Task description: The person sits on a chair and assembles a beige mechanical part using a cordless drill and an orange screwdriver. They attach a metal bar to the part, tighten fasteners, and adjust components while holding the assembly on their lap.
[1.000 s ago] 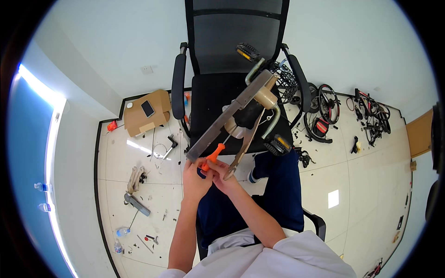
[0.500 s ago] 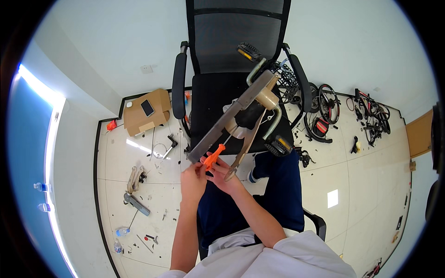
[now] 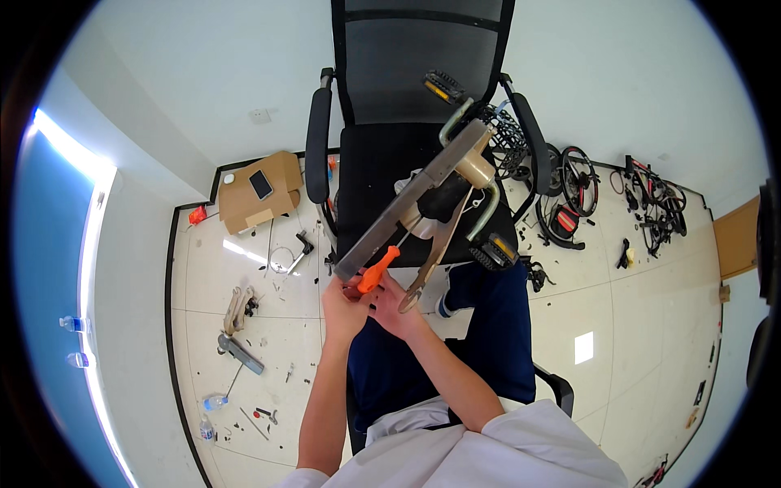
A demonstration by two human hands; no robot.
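A grey bicycle frame part [image 3: 407, 203] with cranks and pedals lies slanted on the black chair's seat, its lower end toward me. My left hand [image 3: 346, 311] is closed at that lower end; what its fingers grip is hidden. Against the fingers rests a screwdriver with an orange handle [image 3: 379, 270], its thin shaft pointing up toward the frame part. My right hand [image 3: 396, 315] is beside the handle, its fingers mostly hidden behind it. Just above the right hand ends a flat brownish metal arm [image 3: 423, 285]. The black pedal [image 3: 493, 251] hangs at the right.
The office chair [image 3: 366, 154] stands before my knees. To its left lie cardboard [image 3: 236, 199] with a phone [image 3: 260, 185], a grey tool-like part [image 3: 241, 355], bottles [image 3: 215, 403] and loose small parts. Bicycle wheels [image 3: 578, 180] and a red-black frame [image 3: 647, 183] lie at the right.
The screwdriver handle has tilted slightly to the right at its top. My hands remain at the frame part's lower end, and the whole view has shifted a little.
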